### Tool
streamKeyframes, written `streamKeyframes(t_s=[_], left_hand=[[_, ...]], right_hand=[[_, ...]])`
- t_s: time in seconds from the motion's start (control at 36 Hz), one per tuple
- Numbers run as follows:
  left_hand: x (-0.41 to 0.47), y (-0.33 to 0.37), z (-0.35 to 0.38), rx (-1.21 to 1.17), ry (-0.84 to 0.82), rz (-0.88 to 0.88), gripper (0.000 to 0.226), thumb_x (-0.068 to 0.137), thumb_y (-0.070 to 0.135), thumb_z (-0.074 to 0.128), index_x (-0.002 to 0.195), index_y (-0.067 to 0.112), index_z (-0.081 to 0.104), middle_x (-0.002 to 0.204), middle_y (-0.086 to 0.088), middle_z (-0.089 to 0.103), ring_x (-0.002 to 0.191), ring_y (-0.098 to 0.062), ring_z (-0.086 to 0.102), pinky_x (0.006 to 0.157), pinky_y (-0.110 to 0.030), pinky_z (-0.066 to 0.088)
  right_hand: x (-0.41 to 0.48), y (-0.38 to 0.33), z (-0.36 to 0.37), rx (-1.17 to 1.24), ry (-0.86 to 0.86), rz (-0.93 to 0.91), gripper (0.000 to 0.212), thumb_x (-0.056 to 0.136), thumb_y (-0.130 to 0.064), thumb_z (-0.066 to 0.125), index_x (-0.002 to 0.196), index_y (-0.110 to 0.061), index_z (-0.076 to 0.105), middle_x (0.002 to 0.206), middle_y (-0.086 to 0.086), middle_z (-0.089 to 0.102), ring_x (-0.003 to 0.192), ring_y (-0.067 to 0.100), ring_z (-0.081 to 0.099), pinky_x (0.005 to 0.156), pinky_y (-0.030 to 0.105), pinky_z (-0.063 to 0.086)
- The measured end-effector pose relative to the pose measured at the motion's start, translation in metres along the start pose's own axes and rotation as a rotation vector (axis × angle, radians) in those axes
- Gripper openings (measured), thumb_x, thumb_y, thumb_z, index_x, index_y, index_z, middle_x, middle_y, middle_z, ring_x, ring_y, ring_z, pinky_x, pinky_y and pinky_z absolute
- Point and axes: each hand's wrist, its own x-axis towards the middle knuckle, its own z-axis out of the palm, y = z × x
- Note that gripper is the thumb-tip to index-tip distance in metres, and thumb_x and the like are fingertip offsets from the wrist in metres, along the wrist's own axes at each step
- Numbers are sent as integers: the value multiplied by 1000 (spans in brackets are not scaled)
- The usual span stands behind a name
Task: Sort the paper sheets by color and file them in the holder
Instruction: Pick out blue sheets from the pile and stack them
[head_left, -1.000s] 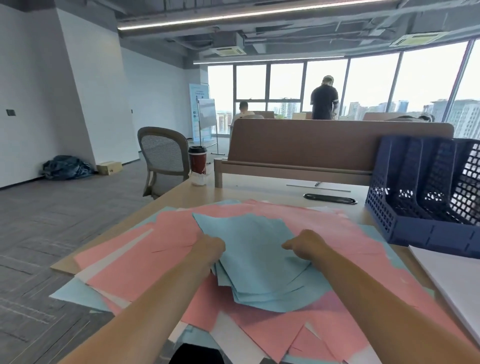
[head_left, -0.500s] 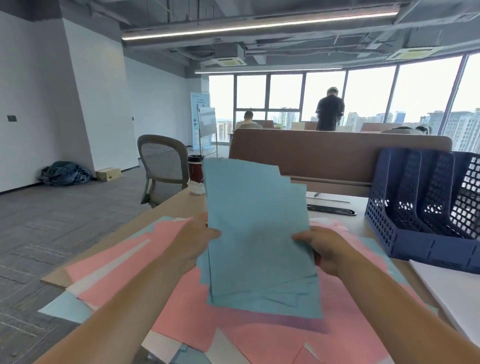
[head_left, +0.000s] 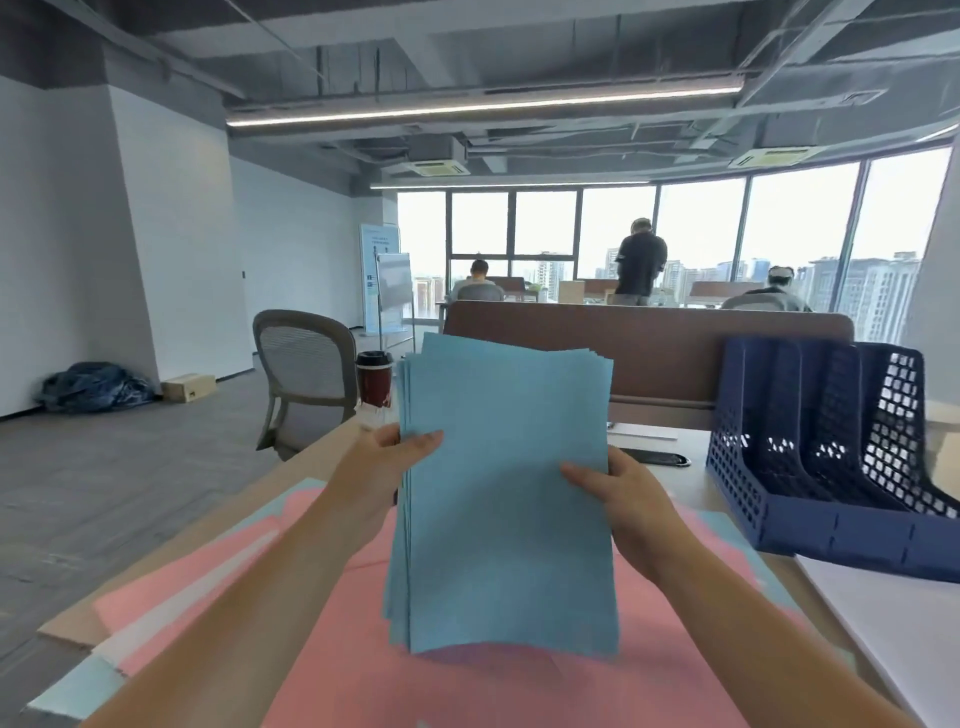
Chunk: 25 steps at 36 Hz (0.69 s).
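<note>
A stack of blue paper sheets (head_left: 504, 467) stands upright in front of me, its bottom edge just above the pink sheets (head_left: 457, 680) spread on the desk. My left hand (head_left: 395, 462) grips the stack's left edge, thumb across the front. My right hand (head_left: 618, 493) grips its right edge the same way. The dark blue mesh file holder (head_left: 826, 467) with several slots stands at the right on the desk, apart from both hands. Light blue and white sheets (head_left: 171, 613) peek out at the left of the pile.
A white sheet pile (head_left: 893, 629) lies at the near right. A black pen case (head_left: 657, 458) lies behind the stack. A red coffee cup (head_left: 373, 378) stands at the desk's far left corner, a grey chair (head_left: 304, 374) beyond it. A brown divider (head_left: 675, 348) backs the desk.
Both hands lifted the blue sheets off the pile and raised them upright; the loose stack is now squared into a neat bundle held by its side edges.
</note>
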Motion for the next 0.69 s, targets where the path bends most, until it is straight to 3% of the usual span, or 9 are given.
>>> streamKeyframes(t_s=[0.14,0.31,0.39,0.47,0.61,0.69], left_hand=[[-4,-20,0,42,-14,41,32,87,12,67,118,6,68,114,-12,72,107,-29,69,97,-45,50],[3,-18,10,-18,91,92,26,91,8,65,118,8,68,112,-7,73,106,-28,69,98,-48,51],[9,-12,9,-68,98,107,39,78,19,77,114,5,70,112,-14,72,106,-35,68,98,-53,50],[10,-21,7,-44,86,85,52,68,33,83,113,9,71,112,-12,73,107,-32,68,101,-54,49],[1,-50,13,-45,20,11,41,77,29,79,115,16,71,117,-4,72,111,-24,67,105,-51,45],[8,-45,14,-39,87,27,28,83,24,74,109,14,73,111,-5,74,106,-26,69,103,-52,47]], right_hand=[[0,3,1,101,26,43,30,86,-9,72,116,-7,69,107,12,75,99,33,72,91,48,56],[4,-7,6,126,24,18,29,80,-15,78,106,-3,74,104,14,75,96,34,73,90,47,56],[6,-16,5,119,-13,-36,38,72,-21,80,105,-3,74,105,14,75,98,32,72,90,44,56],[3,-10,2,9,-57,-54,40,75,-21,80,111,-6,73,109,9,75,102,29,72,92,43,56],[-1,22,0,-62,-45,56,45,70,-26,86,109,-8,74,107,8,76,99,27,73,93,47,56],[6,24,1,-103,6,54,36,73,-24,87,104,-10,76,102,5,77,96,25,74,94,49,56]])
